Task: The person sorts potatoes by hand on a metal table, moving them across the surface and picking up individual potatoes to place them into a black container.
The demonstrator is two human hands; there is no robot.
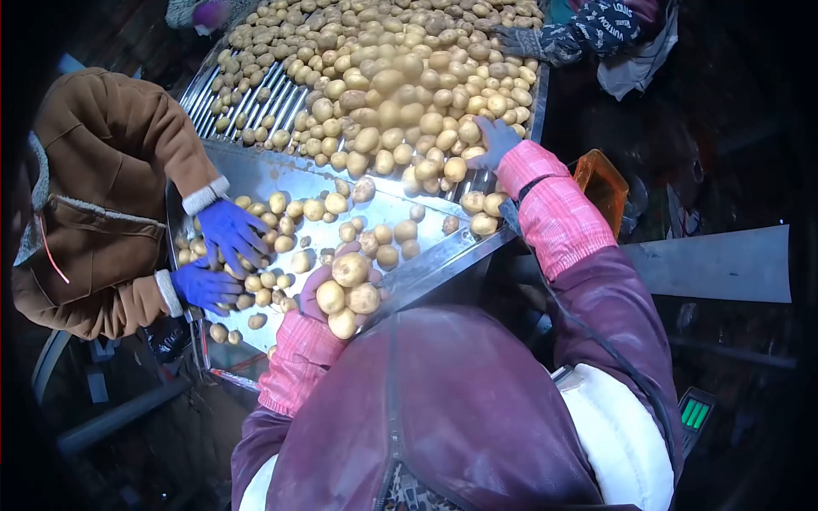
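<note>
In the left hand [313,289], fingers [345,249] cupped, four pale yellow potatoes [349,269]; right hand [494,140] splayed on heap [383,85].

Four small tan potatoes [349,271], clustered, cupped in left hand [316,287]

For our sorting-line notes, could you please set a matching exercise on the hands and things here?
1 left hand
2 right hand
3 blue gloves
4 orange tub

A on the roller pile
B beside the right sleeve
C holding potatoes
D on the steel chute

Pairs: 1-C, 2-A, 3-D, 4-B
</note>
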